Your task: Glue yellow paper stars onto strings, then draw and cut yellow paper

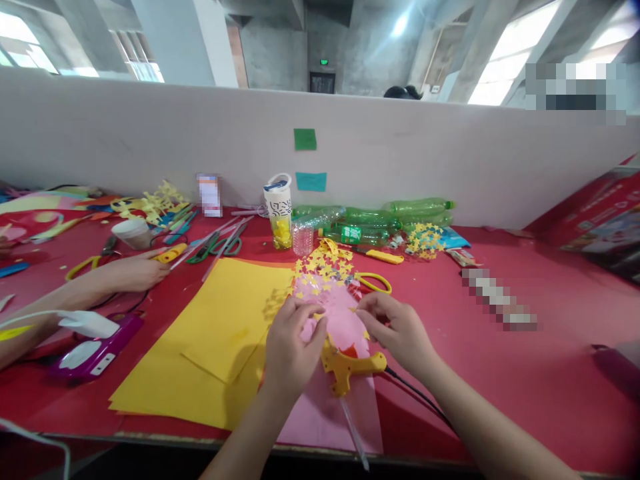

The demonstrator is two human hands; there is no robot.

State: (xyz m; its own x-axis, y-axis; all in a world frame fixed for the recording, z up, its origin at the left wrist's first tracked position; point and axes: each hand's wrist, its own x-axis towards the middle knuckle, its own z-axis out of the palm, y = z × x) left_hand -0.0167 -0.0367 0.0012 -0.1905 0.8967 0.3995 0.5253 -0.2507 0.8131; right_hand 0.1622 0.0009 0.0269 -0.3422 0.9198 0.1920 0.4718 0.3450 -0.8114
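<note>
My left hand [295,343] is over the pink paper [330,423], its thumb and fingertips drawn together. What they hold, if anything, is too small to make out. Opposite it, my right hand [400,330] pinches a small yellow paper star [353,309] between thumb and forefinger. Just beyond both hands lies a cluster of yellow stars [325,265], some on clear plastic. Below my fingers a yellow hot glue gun [353,365] rests on the pink paper, a clear glue stick [355,433] poking out toward me.
Yellow paper sheets [200,347] lie left, beside a purple power strip [100,357]. Another person's hand [145,270] holds a yellow-handled tool. Green bottles [373,217], a patterned cup [278,207] and a yellow cutter [384,256] line the back near a white partition [240,140].
</note>
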